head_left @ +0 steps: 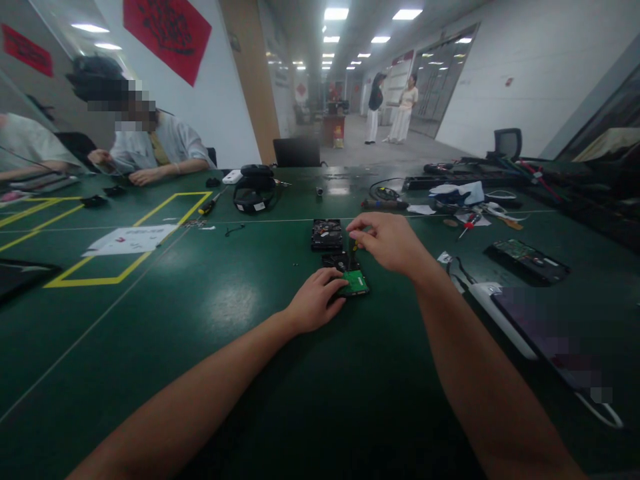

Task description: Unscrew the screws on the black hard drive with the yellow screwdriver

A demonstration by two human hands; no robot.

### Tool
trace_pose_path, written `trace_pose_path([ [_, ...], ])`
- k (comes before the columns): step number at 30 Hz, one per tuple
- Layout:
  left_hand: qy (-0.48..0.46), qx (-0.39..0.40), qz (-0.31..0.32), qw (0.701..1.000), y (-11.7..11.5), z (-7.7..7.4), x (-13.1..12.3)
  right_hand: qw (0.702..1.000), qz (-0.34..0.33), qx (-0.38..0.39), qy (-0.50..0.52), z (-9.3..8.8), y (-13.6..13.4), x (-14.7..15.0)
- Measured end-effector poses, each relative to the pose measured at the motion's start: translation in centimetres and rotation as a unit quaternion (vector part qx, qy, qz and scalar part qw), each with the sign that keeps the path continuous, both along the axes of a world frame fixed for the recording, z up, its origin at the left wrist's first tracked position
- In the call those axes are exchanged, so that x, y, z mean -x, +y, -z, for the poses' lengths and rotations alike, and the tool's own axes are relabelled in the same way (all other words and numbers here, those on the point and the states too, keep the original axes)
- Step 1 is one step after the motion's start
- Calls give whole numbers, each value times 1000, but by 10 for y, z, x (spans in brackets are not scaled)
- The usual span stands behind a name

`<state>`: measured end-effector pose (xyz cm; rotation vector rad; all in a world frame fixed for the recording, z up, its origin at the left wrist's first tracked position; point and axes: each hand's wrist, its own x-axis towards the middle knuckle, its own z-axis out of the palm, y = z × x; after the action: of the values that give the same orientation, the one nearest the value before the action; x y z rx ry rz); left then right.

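A small hard drive with a green circuit board (356, 283) lies on the green table (240, 313) in front of me. My left hand (316, 301) rests on its near left side, fingers curled against it and holding it down. My right hand (387, 241) hovers just above the drive, fingers pinched round the handle of a thin screwdriver (354, 248) that points down at the board. A second black hard drive (327, 234) lies just beyond.
A headset (254, 189) and a screwdriver (210, 205) lie farther back. Tools, cables and a circuit board (525, 257) crowd the right side. A paper sheet (131, 239) sits in a yellow-taped square. People sit at the far left; two stand in the corridor.
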<state>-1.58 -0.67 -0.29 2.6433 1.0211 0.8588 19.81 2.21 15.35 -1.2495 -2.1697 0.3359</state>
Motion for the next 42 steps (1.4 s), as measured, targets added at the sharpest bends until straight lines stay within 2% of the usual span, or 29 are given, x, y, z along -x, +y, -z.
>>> trace_pose_path([
  [4, -4, 0, 1, 1000, 0, 0, 0, 999, -5, -14, -32, -1, -1, -1],
  [13, 6, 0, -2, 1000, 1, 3, 0, 997, 33, -45, -52, 1, 1, 2],
  [19, 1, -1, -2, 1000, 1, 3, 0, 999, 10, -20, -27, 0, 1, 2],
  [32, 8, 6, -7, 1000, 1, 2, 0, 999, 3, -26, -36, -1, 0, 1],
  [37, 9, 4, -5, 1000, 0, 2, 0, 999, 36, 0, 1, 2, 0, 1],
  [42, 11, -1, -4, 1000, 1, 3, 0, 999, 41, -15, -22, 5, 5, 1],
])
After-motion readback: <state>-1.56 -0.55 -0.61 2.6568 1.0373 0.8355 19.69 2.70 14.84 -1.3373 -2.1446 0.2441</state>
